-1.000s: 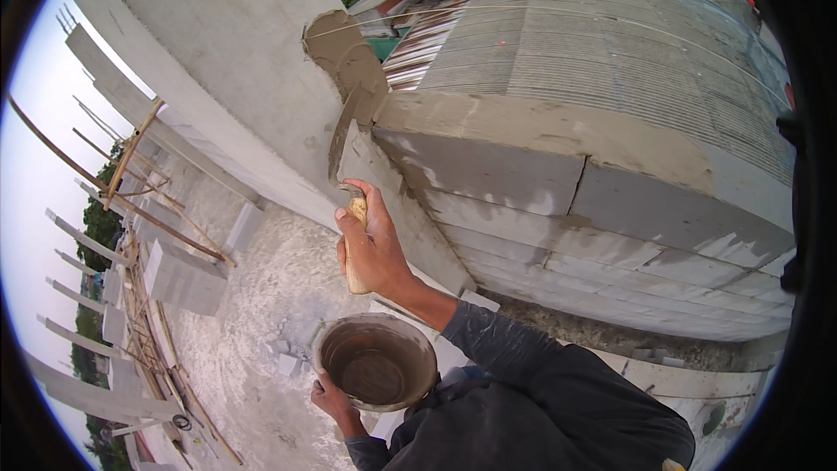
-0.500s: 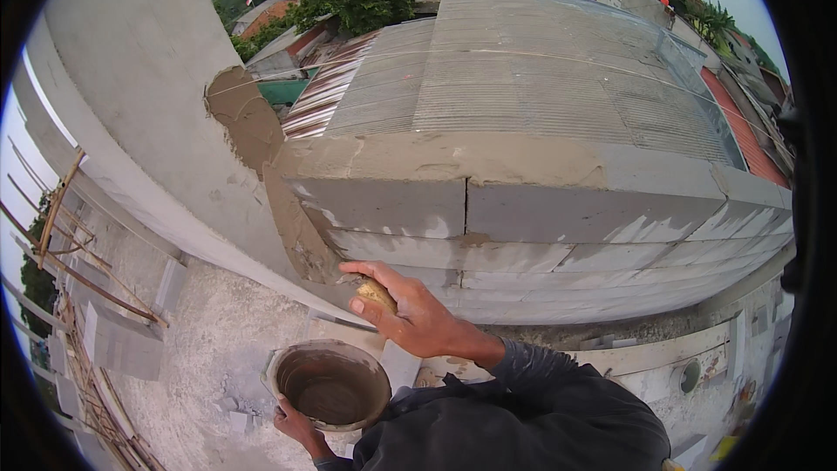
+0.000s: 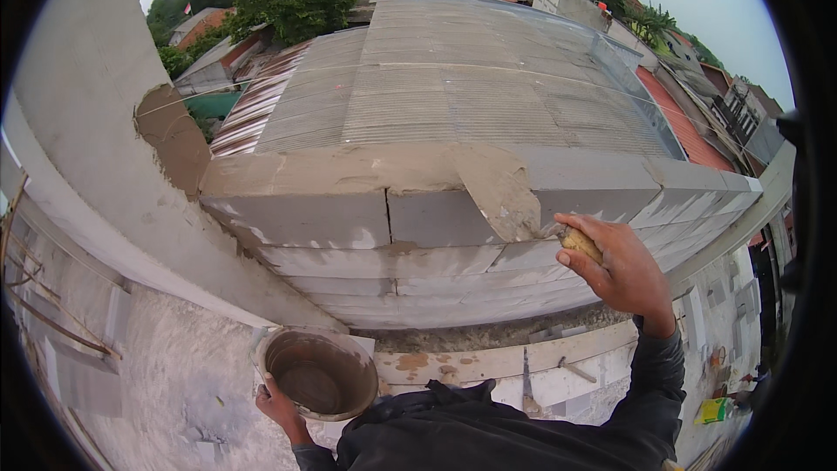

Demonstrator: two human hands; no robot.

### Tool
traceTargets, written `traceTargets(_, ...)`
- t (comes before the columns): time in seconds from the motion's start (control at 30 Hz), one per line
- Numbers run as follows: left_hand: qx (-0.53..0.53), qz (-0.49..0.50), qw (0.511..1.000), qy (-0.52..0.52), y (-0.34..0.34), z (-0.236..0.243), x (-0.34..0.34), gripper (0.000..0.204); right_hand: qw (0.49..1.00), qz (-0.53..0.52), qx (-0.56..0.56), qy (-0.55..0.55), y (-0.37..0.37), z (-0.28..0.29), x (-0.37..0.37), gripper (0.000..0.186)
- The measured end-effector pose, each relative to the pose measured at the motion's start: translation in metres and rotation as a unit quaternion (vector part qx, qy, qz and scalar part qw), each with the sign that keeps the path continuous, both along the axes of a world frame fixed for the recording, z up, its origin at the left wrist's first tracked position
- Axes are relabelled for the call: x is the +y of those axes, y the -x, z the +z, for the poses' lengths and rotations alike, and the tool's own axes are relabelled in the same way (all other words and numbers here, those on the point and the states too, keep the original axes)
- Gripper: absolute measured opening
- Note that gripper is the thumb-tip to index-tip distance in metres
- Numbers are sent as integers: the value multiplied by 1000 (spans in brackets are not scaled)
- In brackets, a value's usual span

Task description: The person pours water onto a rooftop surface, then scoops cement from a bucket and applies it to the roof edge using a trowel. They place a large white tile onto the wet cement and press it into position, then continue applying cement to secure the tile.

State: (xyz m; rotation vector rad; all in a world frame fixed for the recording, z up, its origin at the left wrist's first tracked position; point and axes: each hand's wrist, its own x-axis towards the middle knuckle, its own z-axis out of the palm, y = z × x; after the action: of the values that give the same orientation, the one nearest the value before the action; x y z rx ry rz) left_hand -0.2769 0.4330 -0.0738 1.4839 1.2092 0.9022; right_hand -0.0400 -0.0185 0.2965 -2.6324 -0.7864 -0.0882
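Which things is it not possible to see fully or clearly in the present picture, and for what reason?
All in the head view:
Trowel: part of its handle is covered by the right hand.
Left hand: not all fingers show; the bucket partly hides them.
Block wall: far side hidden behind its top.
Pillar: upper end cut off by the picture's edge.
Yellow-green item, lower right: too small to identify.

Worn at the left of the person's head, the fisheye camera looks down and forward over the dark clothing [image 3: 471,432], which is nearest, toward the block wall [image 3: 314,220]; it sees the wall's top edge from above, with the corrugated roof [image 3: 471,92] farther off.
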Motion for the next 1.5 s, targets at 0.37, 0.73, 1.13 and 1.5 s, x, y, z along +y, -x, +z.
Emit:
traceTargets(0.37,-13,-49,999,10,-26,-2,-22,49,948,-15,318,-14,-93,59,-30,41)
traceTargets(0.73,38,0,999,1,-6,-21,-27,56,924,30,370,-92,-69,65,-29,46)
traceTargets(1.13,29,33,999,-21,0,-9,-23,58,940,14,310,-143,-78,52,-32,46)
traceTargets(1.5,29,22,999,-8,-3,-24,-12,59,960,276,-29,-33,-60,9,181,43)
